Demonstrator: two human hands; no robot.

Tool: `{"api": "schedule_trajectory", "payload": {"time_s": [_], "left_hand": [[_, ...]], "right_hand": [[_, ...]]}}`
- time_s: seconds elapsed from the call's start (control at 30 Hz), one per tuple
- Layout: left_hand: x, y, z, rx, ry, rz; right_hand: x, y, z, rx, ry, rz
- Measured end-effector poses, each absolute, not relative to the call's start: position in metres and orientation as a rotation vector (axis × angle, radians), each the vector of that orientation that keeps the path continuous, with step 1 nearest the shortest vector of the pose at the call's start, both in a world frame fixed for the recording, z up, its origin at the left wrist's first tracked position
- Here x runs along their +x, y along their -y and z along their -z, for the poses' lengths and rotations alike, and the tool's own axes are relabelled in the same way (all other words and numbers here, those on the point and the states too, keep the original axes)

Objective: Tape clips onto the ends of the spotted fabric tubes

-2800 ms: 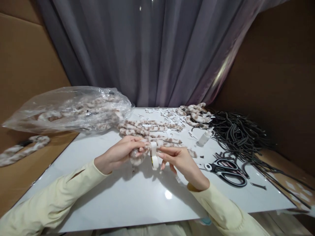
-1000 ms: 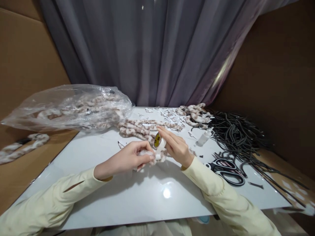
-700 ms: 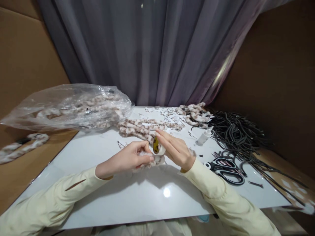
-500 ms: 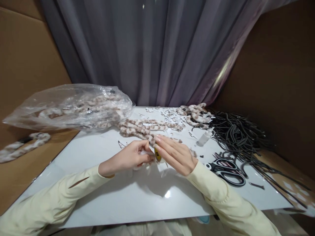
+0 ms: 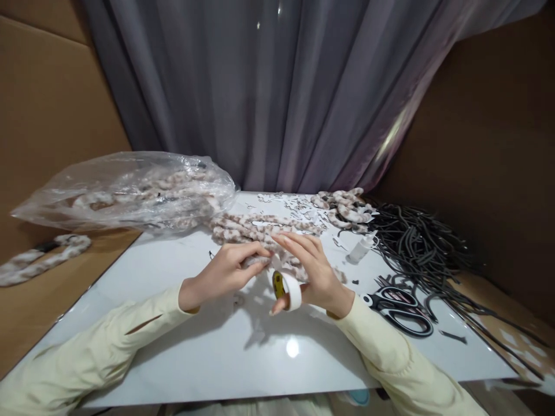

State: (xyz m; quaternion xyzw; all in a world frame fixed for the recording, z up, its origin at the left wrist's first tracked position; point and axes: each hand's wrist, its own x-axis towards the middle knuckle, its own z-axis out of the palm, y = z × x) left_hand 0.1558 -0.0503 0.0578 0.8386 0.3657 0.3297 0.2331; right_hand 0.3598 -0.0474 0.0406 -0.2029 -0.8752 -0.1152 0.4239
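White tape on a roll (image 5: 295,292) with a yellow inner face hangs around a digit of the right hand (image 5: 323,283), just below and to the right of the place where the left hand (image 5: 229,270) pinches a furry piece (image 5: 255,262). The left thumb and fingertips are together on that piece, pale fluff showing between them. The right hand's upper fingers are spread and reach leftward to the left fingertips; whether they press on anything there cannot be told. They are not curled around the roll, which sits on the digit that pokes through its hole.

The roll is clearly nearer the right hand, its open side facing left, so that its axis points roughly across the table (image 5: 195,358) toward the left hand. The furry piece is mostly covered by the left hand, and its full length and direction are hidden. A pale wisp lies between the two sets of fingertips, too blurred to call tape or fluff.

Behind the hands lie more furry strips (image 5: 234,226), running mostly sideways. Scissors (image 5: 403,312) rest to the right of the right hand, handles outward.
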Motion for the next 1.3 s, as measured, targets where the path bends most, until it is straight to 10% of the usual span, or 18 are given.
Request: {"api": "schedule_trajectory", "payload": {"time_s": [0.63,1.3], "left_hand": [[0.148,0.047,-0.056,2.682,-0.578,-0.925],[0.155,0.054,-0.050,2.607,-0.749,-0.718]], "right_hand": [[0.371,0.048,-0.060,-0.506,2.308,-0.516],[0.356,0.050,-0.038,-0.720,2.531,0.336]]}}
